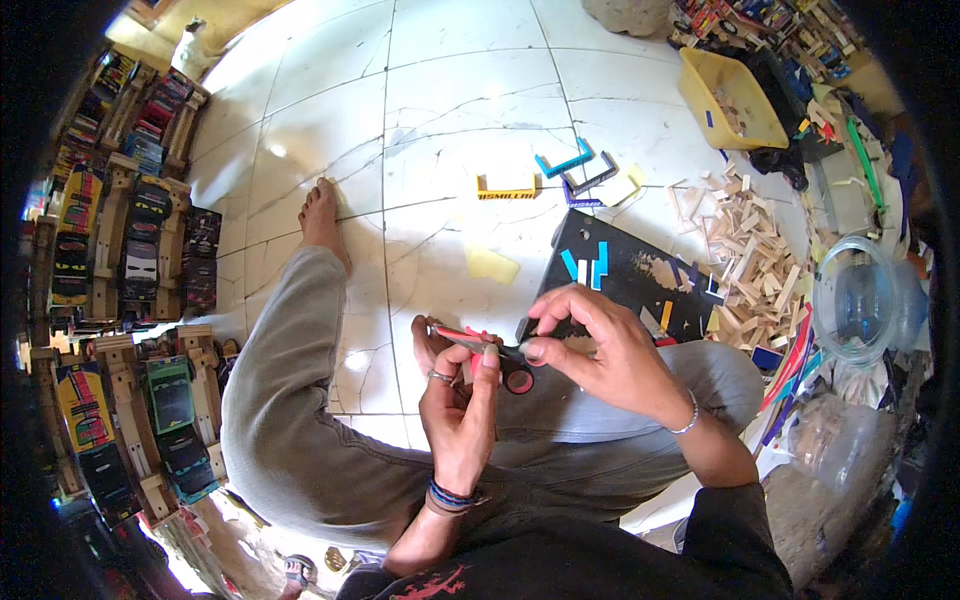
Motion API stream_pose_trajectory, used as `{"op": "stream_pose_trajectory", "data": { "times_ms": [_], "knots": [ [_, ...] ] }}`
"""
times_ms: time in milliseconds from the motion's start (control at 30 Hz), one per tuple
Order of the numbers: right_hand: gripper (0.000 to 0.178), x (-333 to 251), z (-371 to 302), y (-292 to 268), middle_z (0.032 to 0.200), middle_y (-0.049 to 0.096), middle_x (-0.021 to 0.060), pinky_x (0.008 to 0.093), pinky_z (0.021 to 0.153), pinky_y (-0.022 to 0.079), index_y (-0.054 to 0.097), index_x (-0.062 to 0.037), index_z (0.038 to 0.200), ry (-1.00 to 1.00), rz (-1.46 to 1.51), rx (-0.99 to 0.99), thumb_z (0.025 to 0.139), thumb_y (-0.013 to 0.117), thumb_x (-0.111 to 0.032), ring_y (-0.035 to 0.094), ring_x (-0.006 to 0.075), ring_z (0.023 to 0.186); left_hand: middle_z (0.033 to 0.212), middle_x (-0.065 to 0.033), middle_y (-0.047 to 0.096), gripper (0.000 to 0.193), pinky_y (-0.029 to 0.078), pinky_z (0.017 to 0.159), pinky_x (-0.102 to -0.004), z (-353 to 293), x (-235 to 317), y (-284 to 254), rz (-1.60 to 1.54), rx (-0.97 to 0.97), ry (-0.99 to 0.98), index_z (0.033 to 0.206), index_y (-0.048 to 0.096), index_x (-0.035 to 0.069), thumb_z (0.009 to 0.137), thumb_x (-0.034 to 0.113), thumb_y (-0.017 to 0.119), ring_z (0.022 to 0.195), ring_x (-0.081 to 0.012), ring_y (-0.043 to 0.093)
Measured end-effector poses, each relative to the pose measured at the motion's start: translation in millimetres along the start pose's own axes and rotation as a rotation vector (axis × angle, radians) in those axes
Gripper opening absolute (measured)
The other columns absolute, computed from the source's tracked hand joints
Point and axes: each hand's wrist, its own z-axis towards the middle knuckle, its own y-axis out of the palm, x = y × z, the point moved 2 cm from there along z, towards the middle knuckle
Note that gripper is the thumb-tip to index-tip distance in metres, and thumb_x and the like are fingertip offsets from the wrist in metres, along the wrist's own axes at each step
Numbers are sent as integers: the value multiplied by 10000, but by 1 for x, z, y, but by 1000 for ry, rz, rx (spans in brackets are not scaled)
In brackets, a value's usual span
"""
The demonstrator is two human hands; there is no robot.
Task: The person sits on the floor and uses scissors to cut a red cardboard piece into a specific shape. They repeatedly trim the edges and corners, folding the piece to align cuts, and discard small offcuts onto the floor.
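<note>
A pair of scissors (512,371) with dark handles and pinkish-red ring linings lies across my left hand (457,408), whose thumb and fingers close on it. Its blades point left, beside a red strip (474,333) near my fingertips. My right hand (600,345) comes from the right, thumb and forefinger bent together around a small dark piece (523,327). Its thumb tip is close to the scissors' upper ring; whether it touches is hard to tell. Both hands are above my folded right leg.
A black board (625,262) bears blue and white strips. Beyond it stand a yellow U-shaped bracket (506,187) and a blue one (564,158). Wooden pieces (745,250) lie piled at right, near a yellow tub (735,95) and a clear plastic container (855,300). Toy trucks (140,230) line the left.
</note>
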Motion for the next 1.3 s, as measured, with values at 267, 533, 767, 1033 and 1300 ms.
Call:
{"op": "stream_pose_trajectory", "data": {
  "times_ms": [267, 533, 767, 1033, 1300],
  "knots": [
    [191, -5, 0, 10, 961, 713, 67, 337, 761, 531, 676, -33, 990, -180, -148, 145, 866, 778, -136, 686, 212, 935, 1081, -57, 628, 109, 462, 829, -242, -11, 4, 9, 178, -169, 93, 1081, 622, -3, 991, 57, 642, 970, -105, 548],
    [113, 38, 17, -65, 893, 693, 118, 446, 760, 503, 646, -62, 937, 38, -967, 451, 904, 671, -167, 671, 336, 796, 936, 20, 641, 142, 448, 731, -205, -12, 5, 6, 127, -157, -14, 1107, 637, 10, 999, 100, 655, 830, -40, 539],
    [82, 108, 17, -50, 850, 671, 127, 460, 751, 477, 655, -76, 873, 264, -1314, 349, 804, 665, -120, 669, 338, 771, 895, 36, 628, 156, 384, 624, -179, -17, 3, -3, 54, -180, -32, 1106, 634, 14, 993, 116, 669, 746, -17, 503],
    [193, 64, 14, -77, 969, 693, 147, 430, 843, 512, 705, -20, 1010, 256, -953, 238, 936, 629, -182, 672, 345, 898, 868, 61, 618, 119, 352, 567, -177, -20, 13, -17, -155, -138, -69, 1071, 624, 46, 987, 111, 678, 670, -3, 477],
    [157, -49, 8, 1, 995, 653, 44, 277, 736, 493, 682, -75, 984, -92, -247, -130, 866, 767, -134, 643, 137, 858, 1145, -49, 675, 151, 528, 821, -238, -9, 6, -31, -415, 22, -98, 1120, 634, 58, 1006, 156, 650, 997, -105, 635]
  ]
}}
